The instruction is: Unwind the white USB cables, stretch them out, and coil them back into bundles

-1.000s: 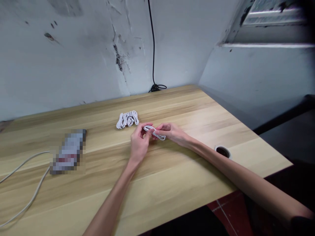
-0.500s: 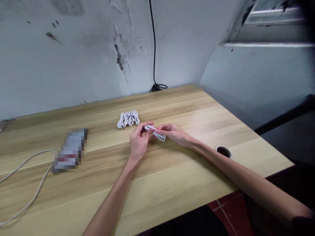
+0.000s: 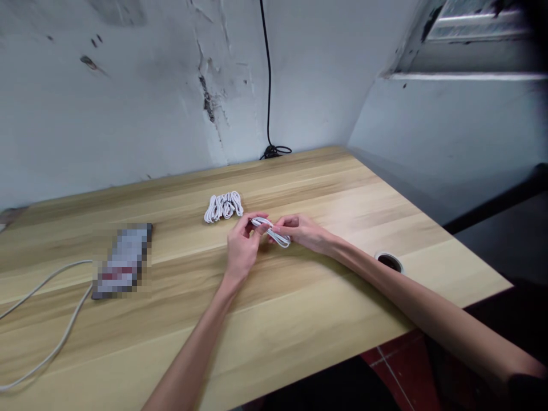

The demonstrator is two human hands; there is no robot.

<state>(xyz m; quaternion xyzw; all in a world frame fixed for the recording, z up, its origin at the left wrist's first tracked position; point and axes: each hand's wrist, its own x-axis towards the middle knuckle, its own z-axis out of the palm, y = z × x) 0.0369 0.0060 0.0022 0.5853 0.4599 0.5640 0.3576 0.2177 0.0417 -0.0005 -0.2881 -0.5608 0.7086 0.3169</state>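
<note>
Two bare hands meet over a short loop of white cable (image 3: 271, 229) near the middle of a pale wooden table (image 3: 351, 194), with the left hand (image 3: 242, 246) coming in from the near edge and the right hand (image 3: 303, 233) from the right. Fingers of the left hand (image 3: 248, 224) are curled closed, pinching one end of the loop against the thumb. Fingertips of the right hand (image 3: 280, 226) are drawn together on the loop from the other side, leaving the two hands almost touching. A bundle of white cable (image 3: 223, 206), gathered in tight side-by-side loops, lies on the tabletop just beyond the left hand, not touching it. Farther left, a flat rectangular object (image 3: 124, 261) is pixelated past recognition, and a thick off-white cable (image 3: 47, 319) curves away from beside it. A round dark grommet hole (image 3: 389, 262) sits in the tabletop near the right forearm (image 3: 363, 257). A black cord (image 3: 268, 85) hangs down a cracked white plaster wall (image 3: 128, 103) and ends in a small coil (image 3: 271, 152) at the table's far edge. Red floor tiles (image 3: 398, 371) show below the near edge.
</note>
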